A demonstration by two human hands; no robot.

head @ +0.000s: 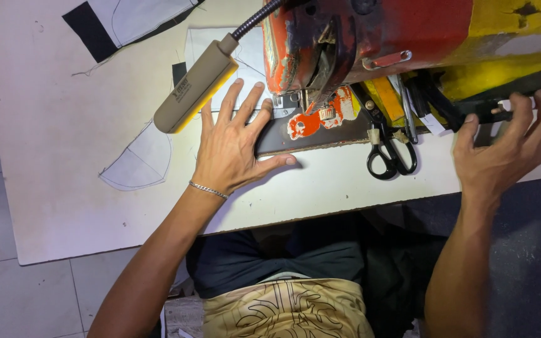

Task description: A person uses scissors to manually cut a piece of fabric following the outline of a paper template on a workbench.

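Observation:
My left hand [231, 144] lies flat with fingers spread on the white table, pressing a white fabric piece [138, 159] near the needle area of a worn red and yellow sewing machine [370, 31]. A thin silver bracelet circles that wrist. My right hand [510, 147] reaches up at the machine's right end, fingers curled around a dark handwheel or knob [493, 112] that is partly hidden. A beige lamp head [194, 87] on a flexible black neck hangs just above my left fingers.
Black-handled scissors [389, 153] lie on the table under the machine, between my hands. A black and white fabric piece [117, 22] rests at the far left corner. The white table [45, 125] ends at tiled floor on the left.

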